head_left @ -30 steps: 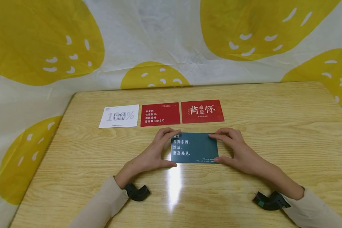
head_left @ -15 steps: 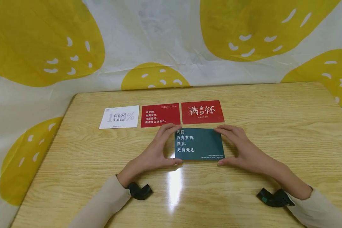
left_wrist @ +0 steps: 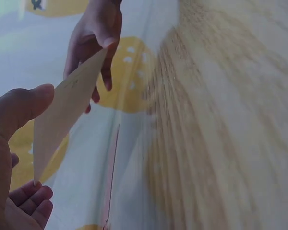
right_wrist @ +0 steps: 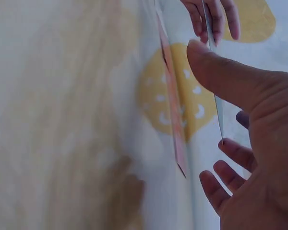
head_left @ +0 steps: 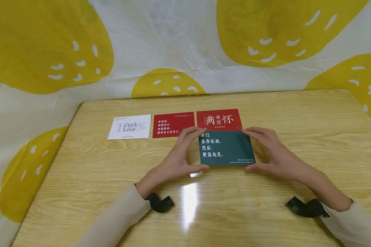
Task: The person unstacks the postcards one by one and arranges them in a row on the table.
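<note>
A dark green postcard (head_left: 227,148) with white lettering hangs above the table, its far edge overlapping the lower part of a red postcard (head_left: 218,119) in the head view. My left hand (head_left: 180,155) pinches its left end, thumb at the near edge and fingertips at the far edge. The right hand (head_left: 276,155) holds the opposite end in the same manner. From the left wrist camera the postcard's pale underside (left_wrist: 67,105) shows, clear of the wood. In the right wrist view the postcard (right_wrist: 218,110) appears edge-on between thumb and fingers.
Left of the covered red postcard lie another red postcard (head_left: 173,124) and a white "Good Luck" postcard (head_left: 130,127), forming a row on the wooden table (head_left: 80,185). Behind the table hangs a white cloth (head_left: 167,37) with yellow fruit shapes.
Both hands have carried the green postcard to the right and away from me, from in front of the row until it overlaps the rightmost red postcard in view. The row stays put.
</note>
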Motion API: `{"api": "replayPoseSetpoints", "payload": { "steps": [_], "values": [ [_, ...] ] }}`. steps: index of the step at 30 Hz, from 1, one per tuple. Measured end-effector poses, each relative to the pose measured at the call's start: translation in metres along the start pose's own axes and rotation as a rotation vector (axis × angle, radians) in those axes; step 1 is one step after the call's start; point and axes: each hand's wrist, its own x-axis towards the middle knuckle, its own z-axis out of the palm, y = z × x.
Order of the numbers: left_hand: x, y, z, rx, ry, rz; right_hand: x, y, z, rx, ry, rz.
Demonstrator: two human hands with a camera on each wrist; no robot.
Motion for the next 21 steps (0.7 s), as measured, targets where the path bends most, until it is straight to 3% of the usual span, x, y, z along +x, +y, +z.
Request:
{"api": "replayPoseSetpoints", "payload": {
  "steps": [4,10,21],
  "values": [
    [0.008,0.002,0.002,0.000,0.013,0.016,-0.001,0.003,-0.014,0.011,0.011,-0.022],
    [0.020,0.004,0.006,0.001,0.015,0.022,-0.002,0.008,-0.028,0.026,0.007,0.031],
    [0.049,0.001,0.018,0.095,-0.023,-0.010,0.003,0.031,-0.045,0.039,0.029,0.007]
  ]
}}
